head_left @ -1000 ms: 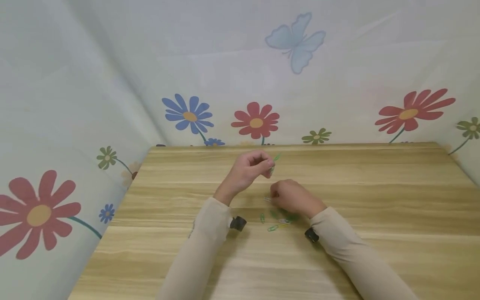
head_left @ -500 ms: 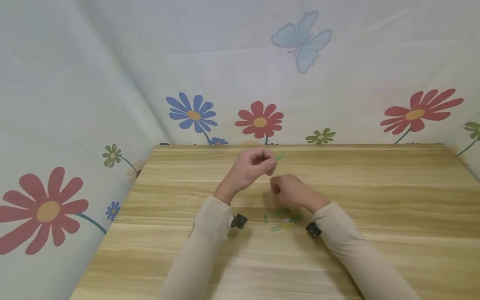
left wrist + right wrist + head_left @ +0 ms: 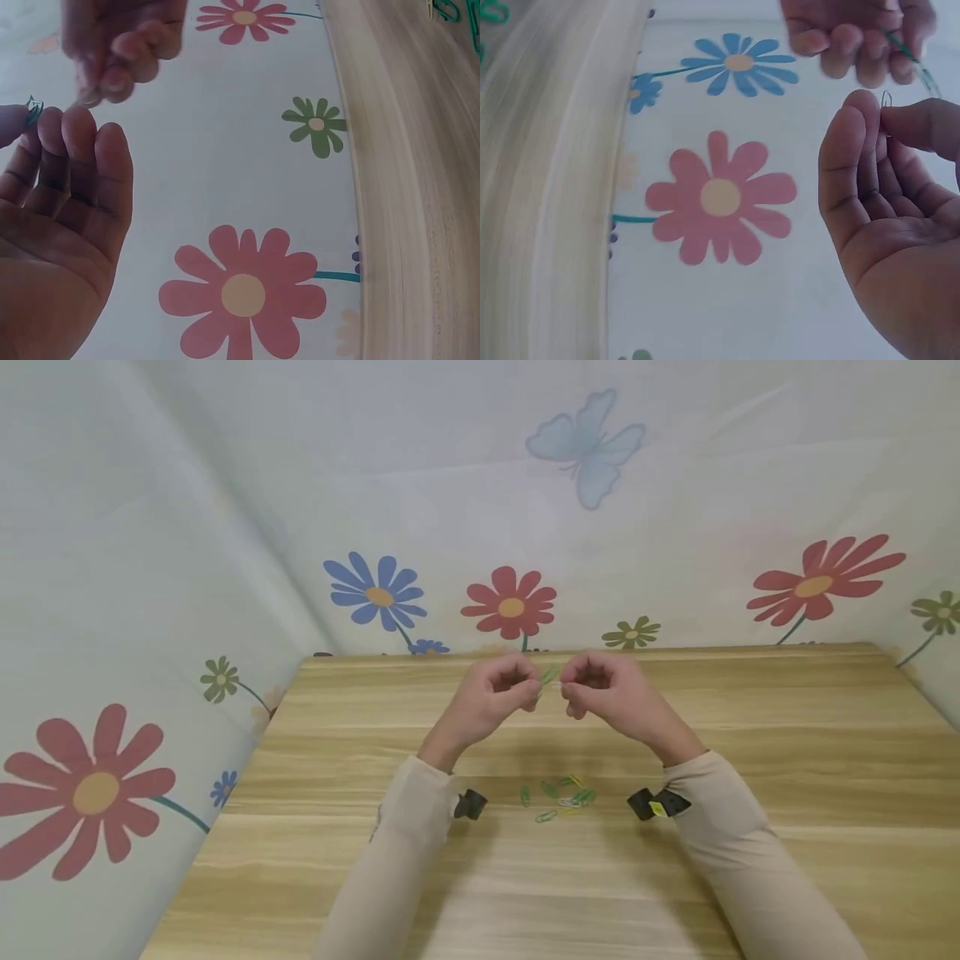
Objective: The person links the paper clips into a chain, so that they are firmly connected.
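In the head view my left hand [image 3: 483, 697] is raised over the table's far part and pinches green paper clips [image 3: 550, 675] between thumb and fingertips. One end of the green clips sticks up past the thumb, and another bit shows below the fingers. Facing it at the same height, my right hand [image 3: 622, 697] pinches a pale, whitish paper clip [image 3: 886, 99], its wire loop poking out above the thumb in the right wrist view. The fingertips of both hands are close together, with the pale clip near the green ones. Fingers partly hide the held clips.
Several loose paper clips lie on the wooden table [image 3: 360, 860] below my hands: green ones [image 3: 547, 817], a whitish one [image 3: 570, 802] and a yellow one [image 3: 576, 779]. Behind the table's far edge hangs a white cloth [image 3: 420, 485] printed with flowers and a butterfly.
My right hand has risen from just above the loose clips, bringing the pale clip up beside my left hand. My left hand stays nearly in place, still pinching the green clips.
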Demonstrator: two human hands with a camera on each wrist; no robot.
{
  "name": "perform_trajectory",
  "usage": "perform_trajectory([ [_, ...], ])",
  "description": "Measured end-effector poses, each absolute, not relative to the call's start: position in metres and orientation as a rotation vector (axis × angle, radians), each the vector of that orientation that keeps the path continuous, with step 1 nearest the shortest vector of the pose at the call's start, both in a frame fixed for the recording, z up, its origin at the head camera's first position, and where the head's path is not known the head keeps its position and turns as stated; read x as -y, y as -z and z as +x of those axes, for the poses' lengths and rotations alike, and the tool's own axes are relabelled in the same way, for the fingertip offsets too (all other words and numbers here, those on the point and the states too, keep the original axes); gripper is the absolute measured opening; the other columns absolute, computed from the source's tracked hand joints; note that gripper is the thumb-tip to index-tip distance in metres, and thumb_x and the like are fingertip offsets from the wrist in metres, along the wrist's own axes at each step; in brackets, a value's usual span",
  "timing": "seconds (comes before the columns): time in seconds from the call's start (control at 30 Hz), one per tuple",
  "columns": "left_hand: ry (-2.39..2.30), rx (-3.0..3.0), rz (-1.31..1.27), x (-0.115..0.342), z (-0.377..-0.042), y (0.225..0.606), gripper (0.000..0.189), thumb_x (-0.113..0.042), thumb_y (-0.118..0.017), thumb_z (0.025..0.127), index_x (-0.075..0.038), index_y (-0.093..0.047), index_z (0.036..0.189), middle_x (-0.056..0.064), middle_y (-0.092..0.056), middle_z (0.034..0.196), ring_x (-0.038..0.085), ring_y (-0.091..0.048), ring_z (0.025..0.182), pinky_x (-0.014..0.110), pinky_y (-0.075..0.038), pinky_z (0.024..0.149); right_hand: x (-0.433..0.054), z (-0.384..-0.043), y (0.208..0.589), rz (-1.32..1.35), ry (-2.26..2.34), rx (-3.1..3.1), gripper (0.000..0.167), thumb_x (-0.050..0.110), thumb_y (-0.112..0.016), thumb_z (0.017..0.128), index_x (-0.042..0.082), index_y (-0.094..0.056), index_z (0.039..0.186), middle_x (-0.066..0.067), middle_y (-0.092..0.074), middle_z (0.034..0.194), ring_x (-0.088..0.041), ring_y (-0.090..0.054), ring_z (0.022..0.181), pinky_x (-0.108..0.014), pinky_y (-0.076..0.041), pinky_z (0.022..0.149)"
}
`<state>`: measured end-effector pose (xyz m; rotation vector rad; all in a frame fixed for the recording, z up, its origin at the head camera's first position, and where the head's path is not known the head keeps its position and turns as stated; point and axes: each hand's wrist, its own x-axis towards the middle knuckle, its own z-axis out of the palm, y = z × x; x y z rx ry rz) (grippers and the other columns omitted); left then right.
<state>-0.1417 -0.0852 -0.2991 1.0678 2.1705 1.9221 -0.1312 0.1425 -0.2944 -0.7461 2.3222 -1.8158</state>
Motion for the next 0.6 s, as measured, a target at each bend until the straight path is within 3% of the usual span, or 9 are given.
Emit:
perform_trajectory([
  [0.33, -1.901, -2.178, 1.085, 0.084, -0.141, 0.301, 0.019, -0.012, -0.059, 0.097, 0.006, -0.060, 0.094, 0.010, -0.058, 0.079, 0.045, -0.055, 0.073, 0.033, -0.050, 0.068, -0.141, -0.121, 0.282, -0.768, 2.010, -2.239, 0.013, 0.003, -0.063, 0.098, -0.008, -0.060, 0.107, -0.022, -0.063, 0.092, -0.023, -0.068, 0.076, -0.035, -0.059, 0.074],
  [0.5, -1.924, -2.181, 1.093, 0.083, -0.141, 0.302, 0.018, -0.012, -0.059, 0.097, 0.005, -0.060, 0.093, 0.009, -0.057, 0.078, 0.034, -0.055, 0.070, 0.033, -0.049, 0.066, -0.141, -0.120, 0.280, -0.722, 2.025, -2.242, 0.013, 0.001, -0.063, 0.098, -0.008, -0.060, 0.106, -0.018, -0.064, 0.092, -0.023, -0.069, 0.076, -0.035, -0.059, 0.074],
  [0.6, -1.925, -2.193, 1.086, 0.082, -0.142, 0.302, 0.015, -0.012, -0.059, 0.097, 0.001, -0.061, 0.091, 0.008, -0.057, 0.077, 0.027, -0.055, 0.069, 0.035, -0.048, 0.063, -0.141, -0.120, 0.279, -0.700, 2.045, -2.229, 0.012, -0.001, -0.063, 0.097, -0.008, -0.060, 0.106, -0.023, -0.063, 0.092, -0.023, -0.069, 0.075, -0.036, -0.060, 0.073],
])
